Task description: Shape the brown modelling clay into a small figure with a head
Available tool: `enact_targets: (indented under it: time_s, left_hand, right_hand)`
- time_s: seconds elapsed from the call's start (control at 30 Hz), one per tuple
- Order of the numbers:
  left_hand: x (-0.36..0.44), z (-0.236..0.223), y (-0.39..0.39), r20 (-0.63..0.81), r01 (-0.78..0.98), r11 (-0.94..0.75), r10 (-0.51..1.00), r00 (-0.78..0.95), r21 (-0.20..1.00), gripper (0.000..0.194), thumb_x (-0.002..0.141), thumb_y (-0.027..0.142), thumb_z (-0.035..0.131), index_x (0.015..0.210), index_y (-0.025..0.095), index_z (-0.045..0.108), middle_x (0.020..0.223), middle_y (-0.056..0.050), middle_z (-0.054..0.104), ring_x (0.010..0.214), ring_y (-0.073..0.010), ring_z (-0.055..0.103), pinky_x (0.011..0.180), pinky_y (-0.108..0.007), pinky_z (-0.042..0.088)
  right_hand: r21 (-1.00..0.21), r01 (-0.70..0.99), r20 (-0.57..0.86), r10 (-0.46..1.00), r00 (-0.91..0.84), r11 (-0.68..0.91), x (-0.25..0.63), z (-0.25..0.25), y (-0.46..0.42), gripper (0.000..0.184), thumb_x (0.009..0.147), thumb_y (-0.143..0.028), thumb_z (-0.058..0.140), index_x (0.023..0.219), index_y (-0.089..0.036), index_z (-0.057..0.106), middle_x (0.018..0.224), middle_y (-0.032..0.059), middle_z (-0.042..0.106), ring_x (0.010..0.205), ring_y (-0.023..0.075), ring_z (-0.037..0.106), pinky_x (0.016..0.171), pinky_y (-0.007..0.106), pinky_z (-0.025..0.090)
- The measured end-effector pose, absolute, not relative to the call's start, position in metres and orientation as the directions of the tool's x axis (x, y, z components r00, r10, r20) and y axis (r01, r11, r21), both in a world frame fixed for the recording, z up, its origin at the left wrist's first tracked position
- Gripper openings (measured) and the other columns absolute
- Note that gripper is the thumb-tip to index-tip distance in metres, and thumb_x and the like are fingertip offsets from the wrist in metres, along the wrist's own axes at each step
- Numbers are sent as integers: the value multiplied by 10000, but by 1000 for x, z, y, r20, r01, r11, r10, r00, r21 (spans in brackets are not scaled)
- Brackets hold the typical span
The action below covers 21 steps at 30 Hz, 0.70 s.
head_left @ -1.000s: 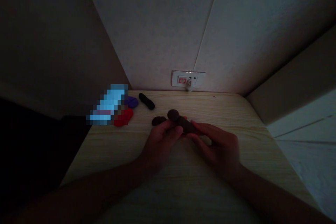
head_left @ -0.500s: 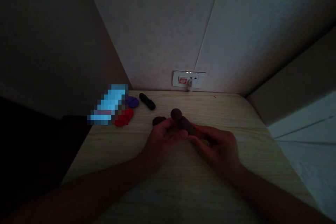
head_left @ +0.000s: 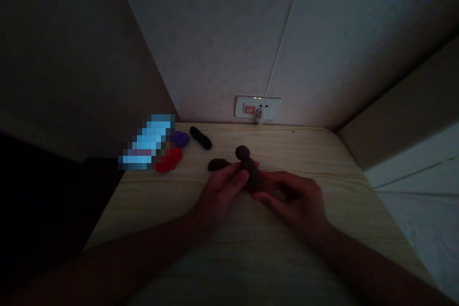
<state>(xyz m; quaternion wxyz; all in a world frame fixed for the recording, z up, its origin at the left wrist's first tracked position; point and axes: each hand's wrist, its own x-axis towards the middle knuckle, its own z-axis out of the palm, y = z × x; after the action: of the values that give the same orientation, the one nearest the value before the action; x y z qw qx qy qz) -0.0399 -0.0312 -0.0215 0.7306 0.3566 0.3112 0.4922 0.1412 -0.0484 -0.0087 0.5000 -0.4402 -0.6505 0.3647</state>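
Between my hands is a brown modelling clay figure (head_left: 254, 174), a thick body with a round ball at its upper end. My left hand (head_left: 224, 189) is closed on it from the left, thumb pressed on the body just below the ball. From the right, my right hand (head_left: 296, 198) grips the lower part of the body between thumb and fingers. A second lump of brown clay (head_left: 217, 164) lies on the table behind my left hand, which partly hides it.
On the wooden table (head_left: 287, 248), red clay (head_left: 169, 158), purple clay (head_left: 181, 138) and a black clay roll (head_left: 201, 137) lie at the back left, beside a bright pixelated object (head_left: 148, 141). A wall socket (head_left: 257, 107) with a plug sits behind the table.
The brown clay figure has turned a little more upright. My left thumb has moved up onto its body below the ball. More of the loose brown lump shows.
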Motion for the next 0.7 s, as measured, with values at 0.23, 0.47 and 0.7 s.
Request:
enact_targets:
  time_s: [0.23, 0.47, 0.7]
  left_hand:
    - [-38, -15, -32, -160, -556, 352, 917, 365, 752, 369, 837, 427, 844, 1074, 147, 814, 939, -81, 774, 808, -170, 659, 721, -288, 504]
    - [-39, -14, -32, -116, -547, 324, 918, 379, 772, 368, 844, 421, 838, 1079, 139, 806, 903, -67, 750, 758, -145, 625, 696, -278, 477]
    - [-41, -22, -33, -96, -448, 270, 922, 374, 852, 358, 904, 416, 781, 1175, 182, 780, 951, -50, 751, 794, -144, 645, 749, -283, 501]
  right_hand:
    - [-928, 154, 311, 934, -175, 338, 141, -1, -49, 108, 900, -203, 792, 993, -249, 823, 833, 14, 851, 703, 183, 814, 680, 252, 660]
    - [-967, 20, 244, 948, -203, 253, 139, -1, -47, 94, 923, -179, 764, 969, -254, 797, 833, 5, 836, 753, 155, 805, 710, 226, 642]
    - [-988, -46, 151, 969, -194, 145, 136, -2, -46, 104, 887, -255, 824, 889, -230, 723, 799, 15, 818, 748, 159, 793, 714, 242, 625]
